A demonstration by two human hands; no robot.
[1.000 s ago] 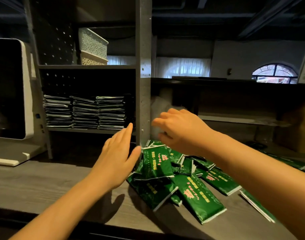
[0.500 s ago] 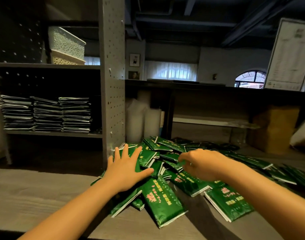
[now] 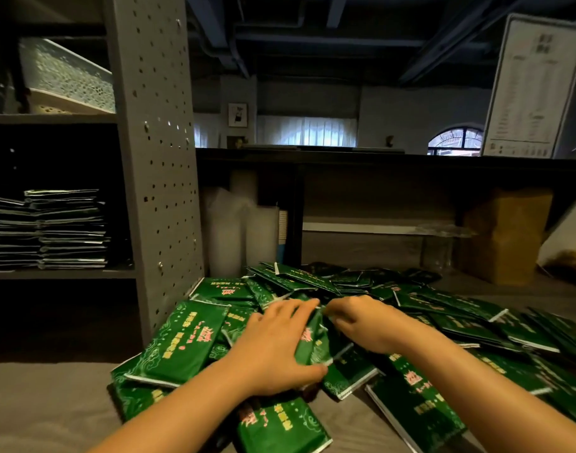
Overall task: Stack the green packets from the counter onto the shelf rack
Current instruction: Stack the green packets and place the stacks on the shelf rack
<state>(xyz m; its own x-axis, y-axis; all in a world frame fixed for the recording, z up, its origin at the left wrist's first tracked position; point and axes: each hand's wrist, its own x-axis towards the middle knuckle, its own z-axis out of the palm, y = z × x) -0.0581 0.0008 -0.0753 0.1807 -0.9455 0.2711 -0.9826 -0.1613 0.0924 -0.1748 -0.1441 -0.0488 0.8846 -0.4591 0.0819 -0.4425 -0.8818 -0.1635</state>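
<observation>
Since the earlier frame you closed both hands inward, your left hand (image 3: 273,351) and right hand (image 3: 365,325) grasping one green packet (image 3: 312,338) between them atop the worktop (image 3: 45,403) pile, gathering before a lift left to the shelf rack (image 3: 61,273).

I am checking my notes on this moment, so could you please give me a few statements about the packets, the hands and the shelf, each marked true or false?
1. Both hands rest on the pile of green packets on the counter. True.
2. The left hand is lifting a packet up to the shelf rack. False: it lies low on the pile, around a packet.
3. Stacked packets already sit on the rack's lower shelf. True.
4. The right hand holds a cup. False: its fingers are at the packets beside the left hand.
5. The pile lies left of the perforated post. False: it lies right of it.
</observation>
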